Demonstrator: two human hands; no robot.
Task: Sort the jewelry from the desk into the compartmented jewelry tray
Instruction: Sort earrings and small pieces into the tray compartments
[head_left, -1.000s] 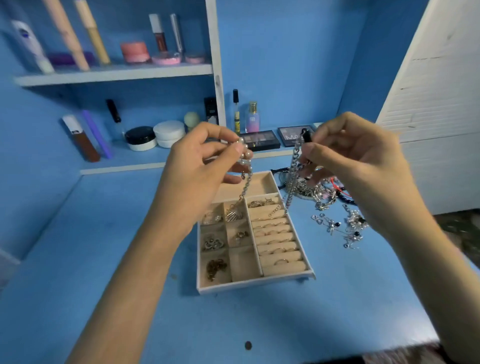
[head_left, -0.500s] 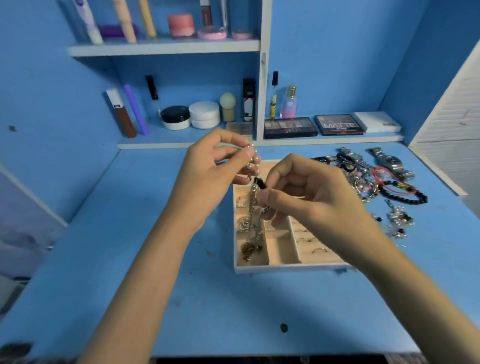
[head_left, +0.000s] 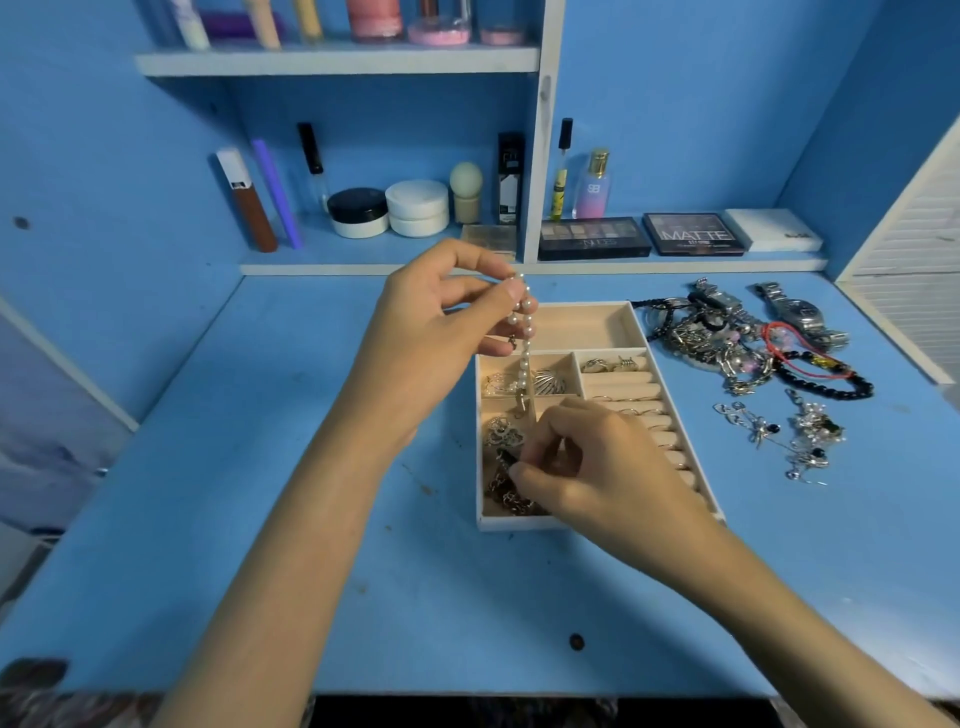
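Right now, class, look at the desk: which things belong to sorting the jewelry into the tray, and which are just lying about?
Belong to the job: pearl chain, pinched by the left grip and right grip; tray; jewelry heap; watch; black bead bracelet.
Just lying about: eyeshadow palettes; cream jars; perfume bottle; white box.

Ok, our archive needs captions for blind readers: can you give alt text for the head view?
A left hand holds a pearl chain up over a compartmented tray while the right hand pinches its lower end at the near-left compartment. More jewelry lies heaped on the blue desk to the tray's right.
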